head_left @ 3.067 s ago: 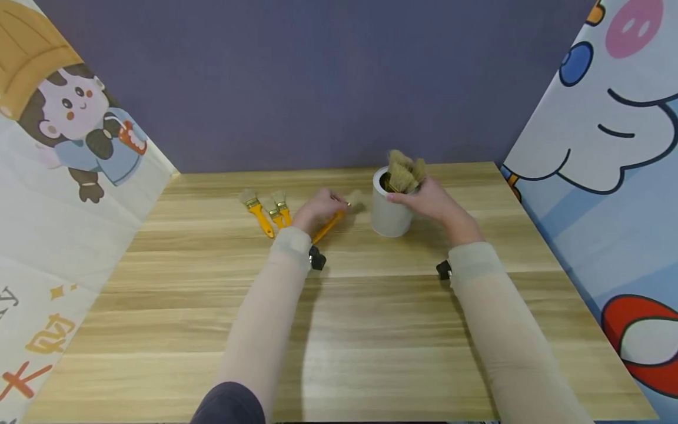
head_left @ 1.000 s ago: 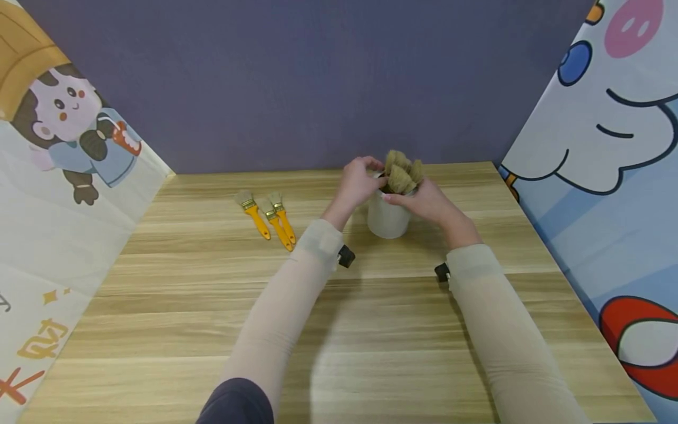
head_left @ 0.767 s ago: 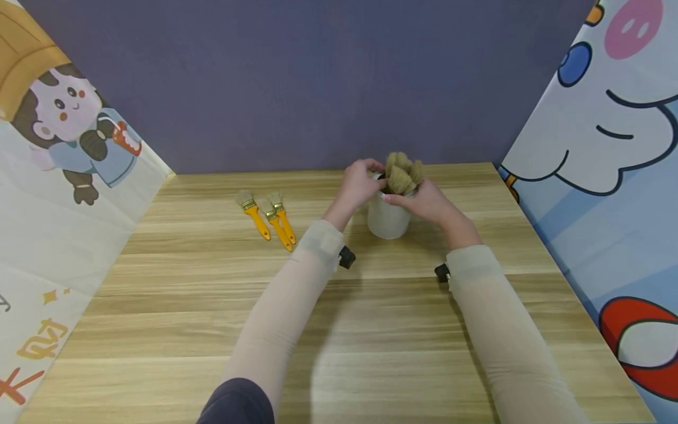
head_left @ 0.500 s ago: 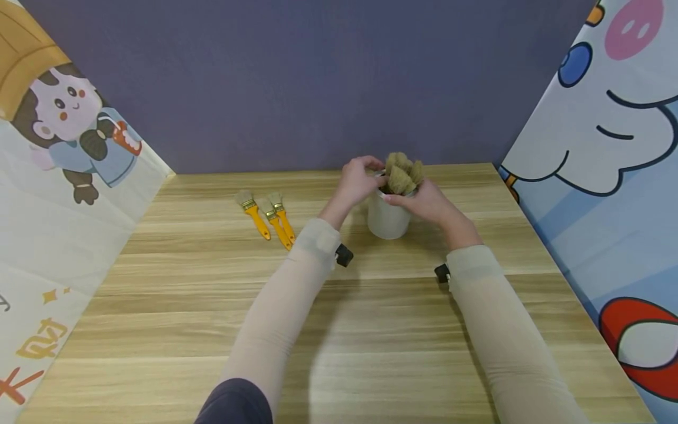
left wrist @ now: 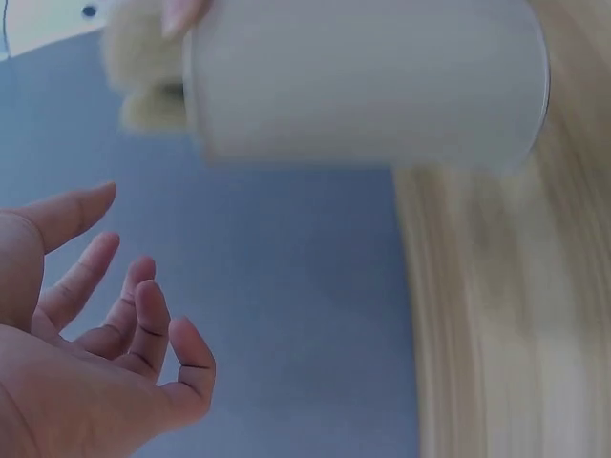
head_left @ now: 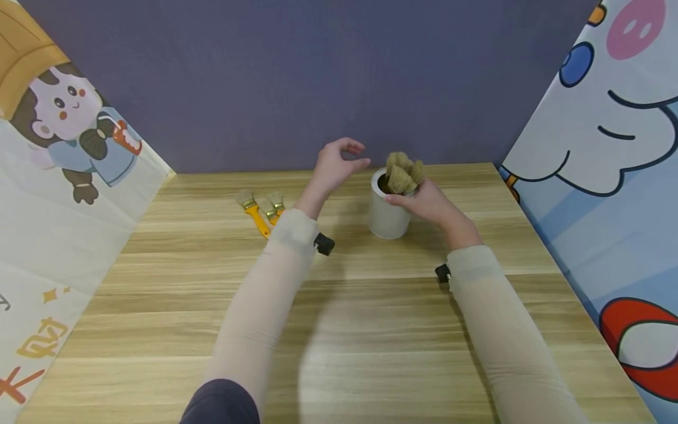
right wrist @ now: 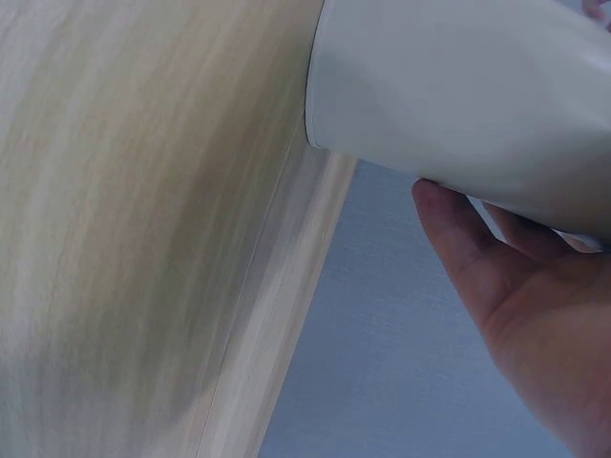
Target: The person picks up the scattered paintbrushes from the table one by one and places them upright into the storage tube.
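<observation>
Beige-cuffed left hand [head_left: 335, 168], relaxed, loosely spread and holding nothing; right hand [head_left: 430, 203] gripping the white can [head_left: 389, 218], with thumb at the near rim. Best to keep that grip firm against tipping, clear of the bristles [head_left: 401, 178] poking out above. Can upright on the desk [head_left: 371, 353], against the right hand, just right of the left hand but apart from it. Farther left, three loose orange-handled brushes [head_left: 257, 219], partly hidden.

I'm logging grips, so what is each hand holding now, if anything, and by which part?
The right hand holds the white container by its upper side, near the rim. The left hand, apart from it, holds nothing.
</observation>
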The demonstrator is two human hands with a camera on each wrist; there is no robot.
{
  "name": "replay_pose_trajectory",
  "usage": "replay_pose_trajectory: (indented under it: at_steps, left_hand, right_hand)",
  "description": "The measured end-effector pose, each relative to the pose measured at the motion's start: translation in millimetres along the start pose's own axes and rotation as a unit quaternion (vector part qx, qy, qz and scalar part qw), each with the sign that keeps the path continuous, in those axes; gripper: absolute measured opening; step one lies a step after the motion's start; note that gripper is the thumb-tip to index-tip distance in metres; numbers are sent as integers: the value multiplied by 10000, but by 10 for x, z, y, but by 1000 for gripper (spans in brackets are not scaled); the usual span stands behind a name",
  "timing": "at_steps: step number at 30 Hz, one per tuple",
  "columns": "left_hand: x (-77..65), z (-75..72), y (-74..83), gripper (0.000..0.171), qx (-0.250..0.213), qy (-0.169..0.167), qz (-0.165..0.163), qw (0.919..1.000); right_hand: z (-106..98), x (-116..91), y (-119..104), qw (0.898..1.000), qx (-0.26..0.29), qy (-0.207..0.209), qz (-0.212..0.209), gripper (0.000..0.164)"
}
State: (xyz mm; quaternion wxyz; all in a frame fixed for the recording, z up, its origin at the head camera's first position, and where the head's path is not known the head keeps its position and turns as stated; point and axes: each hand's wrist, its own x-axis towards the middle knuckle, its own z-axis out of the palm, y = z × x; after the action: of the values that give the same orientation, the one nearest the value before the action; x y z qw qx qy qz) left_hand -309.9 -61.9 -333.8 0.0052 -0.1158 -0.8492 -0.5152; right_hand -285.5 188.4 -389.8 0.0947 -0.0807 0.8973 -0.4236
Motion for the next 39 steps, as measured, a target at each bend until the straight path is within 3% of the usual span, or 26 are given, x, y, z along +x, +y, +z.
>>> replay_pose_trajectory:
  at_steps: [8, 13, 18, 24, 28, 35, 39]
  left_hand:
    - [-103, -693, -286, 36, 26, 536, -351, 9979]
    - [-203, -1143, -620, 42, 350, 849, -899, 9917]
    - [-321, -1430, -1007, 47, 534, 1060, -1315, 9842]
    - [-437, -1554, -1435, 57, 297, 989, -1654, 9808]
    - [-514, -1574, -1633, 59, 369, 963, -1844, 9774]
    - [-620, -1563, -1792, 47, 718, 834, -2142, 9706]
    - [-654, -1574, -1840, 44, 1185, 664, -2221, 9655]
  right_hand:
    - [-7, -14, -23, 10000, 15, -47, 82, 106]
    - [-13, -13, -34, 9999, -34, -64, 83, 106]
    - [-16, -6, -39, 10000, 8, -13, -19, 104]
    - [-10, -11, -23, 10000, -10, 8, 12, 103]
    - [-1, -23, -21, 9999, 49, -25, 145, 105]
    - [0, -46, -35, 9996, 107, -73, 239, 106]
    - [-3, -44, -39, 9997, 122, -62, 203, 107]
